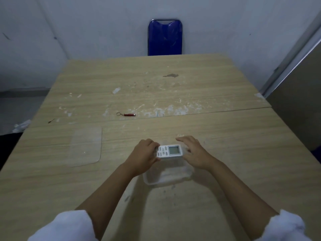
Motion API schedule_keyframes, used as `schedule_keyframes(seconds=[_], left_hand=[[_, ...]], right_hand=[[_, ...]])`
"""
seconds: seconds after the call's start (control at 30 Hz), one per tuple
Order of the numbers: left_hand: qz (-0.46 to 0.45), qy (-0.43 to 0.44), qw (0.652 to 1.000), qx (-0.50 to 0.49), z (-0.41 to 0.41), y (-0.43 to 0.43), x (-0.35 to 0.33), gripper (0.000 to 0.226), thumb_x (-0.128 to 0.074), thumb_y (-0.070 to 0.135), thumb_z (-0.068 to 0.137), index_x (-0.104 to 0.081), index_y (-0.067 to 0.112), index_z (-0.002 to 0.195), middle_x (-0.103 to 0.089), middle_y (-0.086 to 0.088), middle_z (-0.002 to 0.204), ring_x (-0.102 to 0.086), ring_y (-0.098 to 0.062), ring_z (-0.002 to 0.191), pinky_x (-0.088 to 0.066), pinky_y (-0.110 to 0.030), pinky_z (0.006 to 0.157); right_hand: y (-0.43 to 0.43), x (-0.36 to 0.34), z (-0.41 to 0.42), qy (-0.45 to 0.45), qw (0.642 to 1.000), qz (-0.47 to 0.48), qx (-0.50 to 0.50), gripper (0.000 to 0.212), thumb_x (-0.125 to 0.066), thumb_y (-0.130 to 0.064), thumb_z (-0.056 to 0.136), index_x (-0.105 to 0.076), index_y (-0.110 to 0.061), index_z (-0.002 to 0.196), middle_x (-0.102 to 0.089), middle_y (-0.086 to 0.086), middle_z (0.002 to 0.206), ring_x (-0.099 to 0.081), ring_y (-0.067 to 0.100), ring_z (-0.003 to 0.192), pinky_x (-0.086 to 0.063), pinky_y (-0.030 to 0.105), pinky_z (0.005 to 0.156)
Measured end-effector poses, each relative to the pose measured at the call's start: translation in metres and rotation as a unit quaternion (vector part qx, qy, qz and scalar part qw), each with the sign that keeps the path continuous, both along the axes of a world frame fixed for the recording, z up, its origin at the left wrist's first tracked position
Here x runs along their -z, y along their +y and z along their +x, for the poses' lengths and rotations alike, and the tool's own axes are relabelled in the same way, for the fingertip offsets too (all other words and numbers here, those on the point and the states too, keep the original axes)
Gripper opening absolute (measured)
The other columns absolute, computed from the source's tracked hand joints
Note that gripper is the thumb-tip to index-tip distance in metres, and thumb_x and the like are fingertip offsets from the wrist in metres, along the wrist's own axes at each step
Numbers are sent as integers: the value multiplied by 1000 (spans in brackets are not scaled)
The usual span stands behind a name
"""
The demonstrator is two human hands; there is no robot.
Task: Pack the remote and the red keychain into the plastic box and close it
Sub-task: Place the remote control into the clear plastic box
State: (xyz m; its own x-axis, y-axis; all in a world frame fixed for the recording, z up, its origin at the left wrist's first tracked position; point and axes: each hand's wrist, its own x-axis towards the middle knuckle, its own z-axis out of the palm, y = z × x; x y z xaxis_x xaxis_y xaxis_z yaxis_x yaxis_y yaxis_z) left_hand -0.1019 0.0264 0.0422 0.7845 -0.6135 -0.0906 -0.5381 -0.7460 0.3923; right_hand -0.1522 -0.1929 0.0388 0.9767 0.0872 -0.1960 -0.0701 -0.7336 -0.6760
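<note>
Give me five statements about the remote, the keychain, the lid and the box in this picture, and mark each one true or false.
1. The left hand grips the remote by its button end. True.
2. The red keychain already lies inside the plastic box. False: it lies on the table, farther from the person than the box.
3. The clear lid is on the box. False: it lies flat on the table, to the left of the box.
4. The remote's screen faces up. True.
5. The right hand holds the keychain. False: it is open beside the remote's screen end.
</note>
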Motion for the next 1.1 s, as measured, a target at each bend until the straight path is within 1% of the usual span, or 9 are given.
schedule_keyframes(seconds=[0.1, 0.2, 0.27, 0.47, 0.67, 0.8, 0.9, 0.97, 1.1], left_hand=[[20, 13, 1000, -2, -17, 4, 11, 52, -65, 36, 82, -50, 13, 127, -55, -9, 123, -48, -26, 107, -43, -36, 94], [49, 23, 999, -4, -28, 3, 20, 49, -65, 34, 81, -51, 14, 124, -55, -9, 124, -48, -27, 108, -43, -36, 93], [68, 28, 997, -4, -33, 0, 23, 49, -64, 34, 80, -51, 14, 123, -54, -9, 125, -48, -27, 110, -41, -36, 93], [100, 34, 994, -8, -39, -7, 31, 52, -65, 36, 79, -50, 15, 124, -54, -9, 126, -48, -29, 113, -39, -38, 93], [82, 63, 995, -13, -42, -5, 35, 53, -64, 34, 81, -50, 14, 128, -54, -10, 128, -48, -28, 115, -41, -36, 94], [75, 75, 994, -8, -40, -1, 34, 49, -61, 27, 83, -50, 14, 129, -54, -10, 130, -47, -28, 119, -41, -37, 96], [77, 83, 994, 5, -39, -1, 33, 47, -62, 27, 83, -52, 17, 127, -55, -8, 130, -49, -27, 118, -43, -38, 95], [83, 83, 993, 18, -37, -1, 32, 46, -63, 27, 82, -53, 18, 127, -57, -7, 129, -51, -26, 115, -44, -38, 93], [84, 93, 991, 39, -34, 2, 32, 45, -61, 27, 83, -53, 19, 127, -56, -6, 129, -51, -26, 116, -44, -38, 94]], right_hand=[[1, 16, -7, 18, 995, -16, 96, 45, -43, -7, 94, -41, -12, 139, -40, 15, 143, -37, 29, 134, -31, 39, 114], [7, 29, -14, 35, 987, -5, 156, 40, -44, -12, 96, -46, -13, 136, -52, 14, 138, -51, 26, 123, -39, 28, 99], [11, 33, -17, 35, 983, 18, 180, 38, -46, -8, 95, -50, -11, 132, -56, 14, 135, -55, 25, 120, -37, 22, 92], [17, 34, -24, 30, 975, 42, 216, 39, -44, -4, 92, -54, -15, 129, -61, 14, 130, -59, 27, 115, -49, 37, 99], [15, 35, -24, 33, 978, 25, 206, 39, -44, -3, 93, -53, -13, 130, -61, 17, 127, -59, 25, 110, -37, 21, 84], [15, 35, -24, 31, 978, 28, 206, 38, -44, -2, 93, -53, -13, 129, -62, 16, 125, -58, 20, 102, -37, 22, 82], [15, 35, -23, 34, 977, 38, 209, 37, -44, -1, 93, -55, -14, 126, -63, 13, 118, -57, 19, 95, -44, 25, 80], [15, 36, -21, 33, 976, 47, 210, 36, -43, -2, 92, -56, -16, 123, -64, 12, 117, -61, 22, 97, -51, 31, 84], [15, 37, -19, 40, 977, 33, 207, 35, -43, -4, 94, -55, -15, 125, -62, 11, 122, -59, 23, 103, -50, 33, 89]])
